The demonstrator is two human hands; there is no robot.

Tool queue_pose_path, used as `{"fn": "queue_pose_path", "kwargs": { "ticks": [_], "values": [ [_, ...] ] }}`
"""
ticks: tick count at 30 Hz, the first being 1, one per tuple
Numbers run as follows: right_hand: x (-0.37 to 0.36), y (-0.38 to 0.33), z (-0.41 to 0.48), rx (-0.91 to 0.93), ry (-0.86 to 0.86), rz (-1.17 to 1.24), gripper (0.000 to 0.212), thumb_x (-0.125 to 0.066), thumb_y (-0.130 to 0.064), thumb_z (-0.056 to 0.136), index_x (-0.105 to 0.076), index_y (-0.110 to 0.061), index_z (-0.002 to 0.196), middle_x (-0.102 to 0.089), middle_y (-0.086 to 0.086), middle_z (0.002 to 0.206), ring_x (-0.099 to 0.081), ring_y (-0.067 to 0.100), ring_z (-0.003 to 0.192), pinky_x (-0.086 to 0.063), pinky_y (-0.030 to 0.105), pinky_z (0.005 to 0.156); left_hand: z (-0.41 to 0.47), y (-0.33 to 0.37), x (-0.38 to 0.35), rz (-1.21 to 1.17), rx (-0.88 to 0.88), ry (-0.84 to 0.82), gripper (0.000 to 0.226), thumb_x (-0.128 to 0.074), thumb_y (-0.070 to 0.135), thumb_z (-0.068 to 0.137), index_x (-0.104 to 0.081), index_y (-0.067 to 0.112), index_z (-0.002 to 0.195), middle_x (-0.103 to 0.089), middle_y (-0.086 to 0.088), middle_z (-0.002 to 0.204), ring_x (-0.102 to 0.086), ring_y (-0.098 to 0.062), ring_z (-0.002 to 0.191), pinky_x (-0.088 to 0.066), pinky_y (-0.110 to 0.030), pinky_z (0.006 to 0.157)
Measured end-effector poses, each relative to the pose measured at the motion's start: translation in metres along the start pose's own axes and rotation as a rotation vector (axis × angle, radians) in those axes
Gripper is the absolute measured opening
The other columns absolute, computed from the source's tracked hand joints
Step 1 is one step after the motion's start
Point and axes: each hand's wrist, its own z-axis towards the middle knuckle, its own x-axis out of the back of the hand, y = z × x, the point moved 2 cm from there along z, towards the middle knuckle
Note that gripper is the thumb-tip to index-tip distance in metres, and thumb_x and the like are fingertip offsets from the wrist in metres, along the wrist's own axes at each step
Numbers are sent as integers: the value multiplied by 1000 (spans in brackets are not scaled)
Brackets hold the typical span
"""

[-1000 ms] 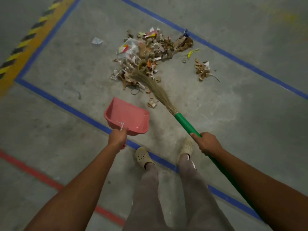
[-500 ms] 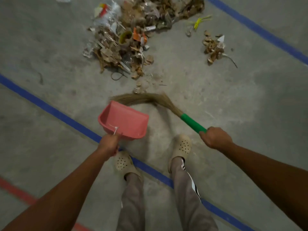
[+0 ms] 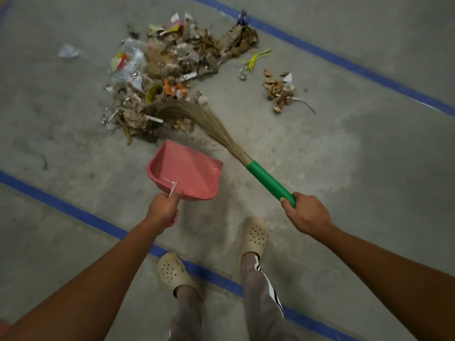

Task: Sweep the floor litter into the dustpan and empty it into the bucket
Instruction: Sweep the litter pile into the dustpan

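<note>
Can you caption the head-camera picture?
Right hand grips the broom at the litter pile; left hand holds the pink dustpan.

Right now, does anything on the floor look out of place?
Yes. A clear wrapper lies alone left of the main litter pile, and a small brown clump sits apart on its right, so one sweep would likely miss both.

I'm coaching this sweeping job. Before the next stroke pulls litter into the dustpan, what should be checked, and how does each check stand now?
1. Left hand grips the dustpan handle: ok.
2. Right hand grips the broom: ok.
3. Bristles rest on the near edge of the litter pile: ok.
4. Dustpan mouth faces the pile: ok.
5. Dustpan lip flat on the floor: cannot tell.
6. Bucket within reach: cannot tell, not in view.
</note>
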Motion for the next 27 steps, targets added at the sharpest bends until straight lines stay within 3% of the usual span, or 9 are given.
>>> {"fn": "queue_pose_path", "kwargs": {
  "ticks": [4,7,9,15,18,22,24,27],
  "values": [
    [17,23,-4,-94,46,131,38,-46,-55,96,-55,-20,83,-60,5,70,-59,23,62,-46,30,58,-2,60,-17,37,-72,-35,55,-53,55,97,-59,0,96,-53,-12,63,-44,-16,40,-35,-20,38],
    [33,41,4,-173,79,225,40,-45,-53,96,-53,-19,77,-57,4,67,-56,20,59,-39,28,53,0,104,-36,62,-114,-54,61,-51,56,97,-60,-4,105,-53,-12,65,-44,-15,41,-35,-20,37],
    [45,53,10,-227,107,283,41,-45,-52,97,-52,-19,74,-57,5,68,-54,20,59,-36,28,52,0,130,-51,84,-135,-65,60,-51,57,97,-60,-2,103,-52,-12,63,-44,-15,39,-34,-21,36],
    [67,85,39,-435,166,462,48,-42,-54,96,-55,-15,72,-63,10,77,-60,27,67,-47,32,61,17,176,-89,123,-200,-86,49,-54,46,98,-61,-2,99,-53,-12,60,-46,-18,39,-36,-22,39],
    [63,100,61,-579,160,577,59,-41,-61,92,-63,-8,82,-68,14,79,-68,31,67,-59,39,65,36,188,-105,97,-210,-119,42,-53,47,99,-58,6,92,-51,-10,60,-45,-15,37,-35,-21,37],
    [44,106,108,-733,88,712,71,-40,-66,89,-66,0,99,-71,20,89,-70,36,77,-61,48,76,76,195,-122,58,-223,-118,44,-52,51,98,-54,9,83,-52,-11,60,-45,-15,36,-34,-21,36],
    [34,94,131,-750,40,772,68,-43,-62,93,-64,2,102,-70,21,86,-70,36,76,-61,51,79,96,194,-125,43,-207,-113,47,-52,52,98,-54,9,79,-54,-11,60,-47,-16,38,-35,-23,36],
    [23,62,158,-676,-15,637,62,-42,-57,95,-63,1,100,-70,20,85,-71,36,74,-61,47,76,116,185,-118,-19,-187,-92,45,-52,48,99,-54,10,75,-52,-12,59,-46,-18,38,-35,-23,36]
  ]
}}
